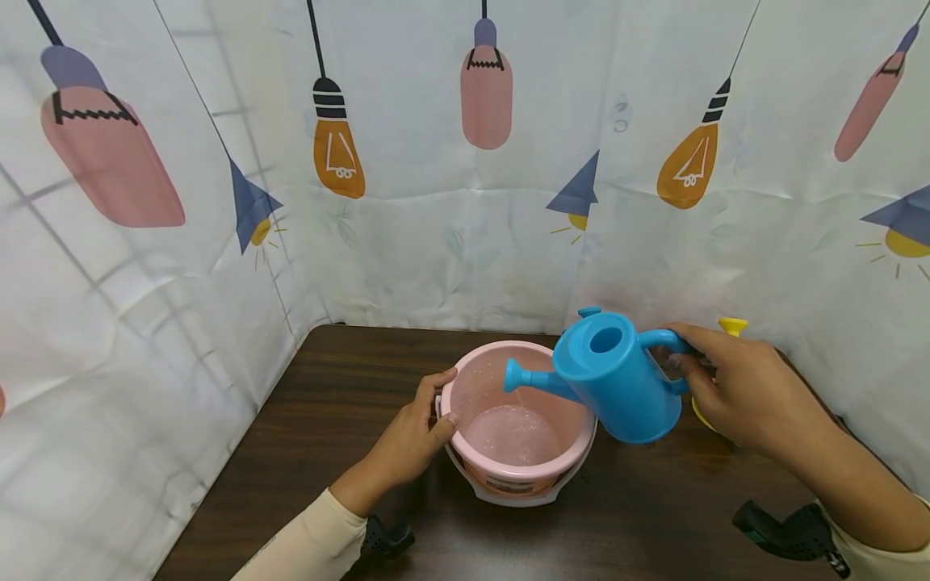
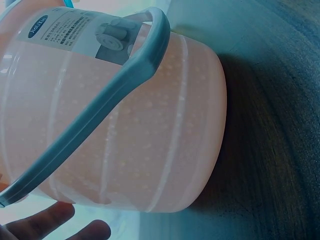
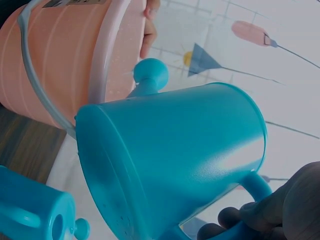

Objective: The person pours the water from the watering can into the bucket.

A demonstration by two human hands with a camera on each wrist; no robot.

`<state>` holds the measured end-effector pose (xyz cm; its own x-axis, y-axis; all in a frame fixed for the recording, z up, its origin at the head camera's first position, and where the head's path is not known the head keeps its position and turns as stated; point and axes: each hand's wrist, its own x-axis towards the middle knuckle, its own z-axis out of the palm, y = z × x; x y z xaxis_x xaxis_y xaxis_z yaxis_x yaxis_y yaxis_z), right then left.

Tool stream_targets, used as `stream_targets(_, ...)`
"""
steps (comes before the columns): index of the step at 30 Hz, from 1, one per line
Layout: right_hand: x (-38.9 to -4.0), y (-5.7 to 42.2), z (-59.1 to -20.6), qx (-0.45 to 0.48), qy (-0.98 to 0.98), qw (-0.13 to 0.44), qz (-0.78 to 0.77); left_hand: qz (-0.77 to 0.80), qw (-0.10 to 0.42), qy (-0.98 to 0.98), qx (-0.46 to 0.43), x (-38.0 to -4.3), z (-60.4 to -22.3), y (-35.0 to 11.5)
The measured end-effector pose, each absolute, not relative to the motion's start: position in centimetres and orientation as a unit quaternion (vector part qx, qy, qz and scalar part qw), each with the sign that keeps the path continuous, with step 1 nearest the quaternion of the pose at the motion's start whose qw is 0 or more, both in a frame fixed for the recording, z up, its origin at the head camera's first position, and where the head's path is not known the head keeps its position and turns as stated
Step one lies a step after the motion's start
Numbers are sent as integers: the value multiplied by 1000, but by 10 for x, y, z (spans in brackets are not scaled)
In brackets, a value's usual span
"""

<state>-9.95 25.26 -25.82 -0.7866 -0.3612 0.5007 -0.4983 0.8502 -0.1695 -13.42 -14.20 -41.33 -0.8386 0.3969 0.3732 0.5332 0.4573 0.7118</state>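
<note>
A pink plastic bucket (image 1: 501,472) with a pale handle stands on the table, water and small bubbles in its bottom and drops on its inner wall. My left hand (image 1: 407,440) grips its left rim, thumb at the near side. In the left wrist view, two of its fingertips (image 2: 95,230) show beside the bucket wall (image 2: 135,145). My right hand (image 1: 748,387) holds a blue watering can (image 1: 617,379) by its handle. The can is tilted left, its spout (image 1: 517,376) over the bucket's opening. In the right wrist view, curled fingers (image 3: 260,215) wrap the can's handle.
Behind the right hand, a yellow-topped item (image 1: 732,326) is partly hidden. Another blue watering can (image 3: 35,205) shows at the lower left of the right wrist view. A white curtain (image 1: 436,234) with printed lamps hangs behind and left of the dark wooden table (image 1: 291,452).
</note>
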Motion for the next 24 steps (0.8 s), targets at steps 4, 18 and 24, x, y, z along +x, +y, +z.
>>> stream_targets(4, -98, 253, -258, 234, -932, 234, 149, -441, 80, -851, -274, -134, -414, -142)
stream_targets(18, -101, 254, -259, 233, -932, 233, 151, -443, 82, -849, -276, -133, -412, -142)
stream_targets(24, -100, 253, -258, 231, -933, 232, 152, -444, 82, -848, -276, -134, -412, -142)
